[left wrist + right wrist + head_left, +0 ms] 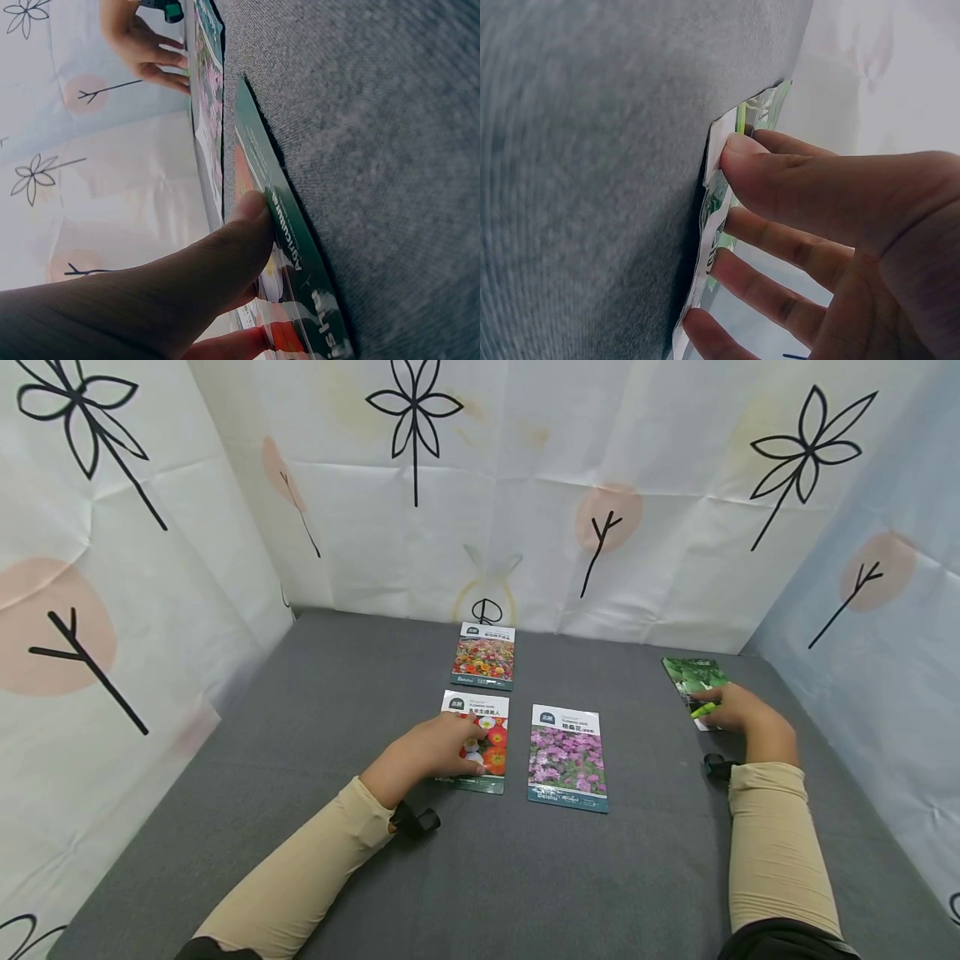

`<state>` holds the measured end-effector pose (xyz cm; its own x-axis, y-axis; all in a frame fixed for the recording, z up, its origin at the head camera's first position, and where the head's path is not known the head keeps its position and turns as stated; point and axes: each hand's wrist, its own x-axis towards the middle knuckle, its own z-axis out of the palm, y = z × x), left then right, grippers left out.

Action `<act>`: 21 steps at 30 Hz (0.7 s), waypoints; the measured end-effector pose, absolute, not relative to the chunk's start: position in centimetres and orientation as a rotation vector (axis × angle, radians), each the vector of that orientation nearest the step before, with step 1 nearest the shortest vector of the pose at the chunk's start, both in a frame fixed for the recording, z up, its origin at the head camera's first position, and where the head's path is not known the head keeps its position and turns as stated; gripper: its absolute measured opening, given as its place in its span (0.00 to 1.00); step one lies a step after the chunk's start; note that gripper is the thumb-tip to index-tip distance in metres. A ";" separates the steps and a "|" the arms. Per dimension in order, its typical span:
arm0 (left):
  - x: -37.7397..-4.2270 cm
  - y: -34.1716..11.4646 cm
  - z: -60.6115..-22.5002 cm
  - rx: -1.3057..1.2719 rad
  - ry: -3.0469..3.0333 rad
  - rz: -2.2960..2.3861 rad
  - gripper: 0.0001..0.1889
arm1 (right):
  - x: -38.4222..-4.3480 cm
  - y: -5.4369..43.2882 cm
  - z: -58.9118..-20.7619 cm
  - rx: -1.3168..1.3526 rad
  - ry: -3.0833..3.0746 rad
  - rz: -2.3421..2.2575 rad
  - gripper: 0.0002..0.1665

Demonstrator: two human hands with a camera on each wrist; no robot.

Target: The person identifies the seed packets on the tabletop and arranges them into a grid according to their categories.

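Observation:
My left hand [442, 749] lies over a seed packet with red, orange and white flowers [493, 760], its thumb [251, 210] on the packet's printed face near the green bottom band. Over at the right, my right hand [738, 710] touches a green seed packet [693, 672] with thumb and spread fingertips. A bright yellow-green strip [741, 118] shows beside that thumb. The packet's near edge casts a dark shadow on the cloth. Between the hands lies a packet with pink-purple flowers [567, 756]. Behind the left hand is one with many small orange and red flowers [483, 660].
Grey cloth [480, 877] covers the table. White curtains [495, 468] printed with line flowers and pink circles stand along the back and both sides. Each wrist wears a black camera strap [415, 821].

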<state>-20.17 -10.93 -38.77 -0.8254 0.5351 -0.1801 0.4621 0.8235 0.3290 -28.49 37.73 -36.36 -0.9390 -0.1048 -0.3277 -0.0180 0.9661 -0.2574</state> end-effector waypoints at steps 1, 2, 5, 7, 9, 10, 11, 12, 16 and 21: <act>-20.2 -10.9 -38.8 0.764 2.743 0.397 0.29 | -28.5 37.6 -36.4 -0.078 2.781 -0.360 0.35; -20.1 -10.9 -38.7 0.762 2.743 0.399 0.29 | -28.5 37.6 -36.5 -0.085 2.787 -0.362 0.35; -20.1 -11.0 -38.7 0.759 2.744 0.398 0.29 | -28.6 37.4 -36.5 -0.116 2.800 -0.363 0.35; -20.1 -11.0 -38.7 0.761 2.745 0.397 0.28 | -28.6 37.3 -36.4 -0.126 2.800 -0.353 0.35; -20.1 -11.0 -38.7 0.762 2.746 0.398 0.28 | -28.7 37.2 -36.3 -0.142 2.786 -0.346 0.36; -20.1 -11.0 -38.7 0.762 2.748 0.398 0.28 | -28.7 37.2 -36.3 -0.138 2.781 -0.341 0.36; -20.1 -11.0 -38.7 0.765 2.749 0.399 0.28 | -28.8 37.2 -36.3 -0.131 2.776 -0.337 0.36; -20.1 -11.0 -38.7 0.765 2.750 0.401 0.28 | -28.8 37.1 -36.3 -0.128 2.772 -0.333 0.36; -20.1 -11.0 -38.8 0.760 2.748 0.402 0.29 | -28.9 36.8 -36.5 -0.117 2.771 -0.328 0.36; -20.1 -11.0 -38.7 0.747 2.741 0.406 0.30 | -29.0 36.6 -36.6 -0.114 2.781 -0.326 0.36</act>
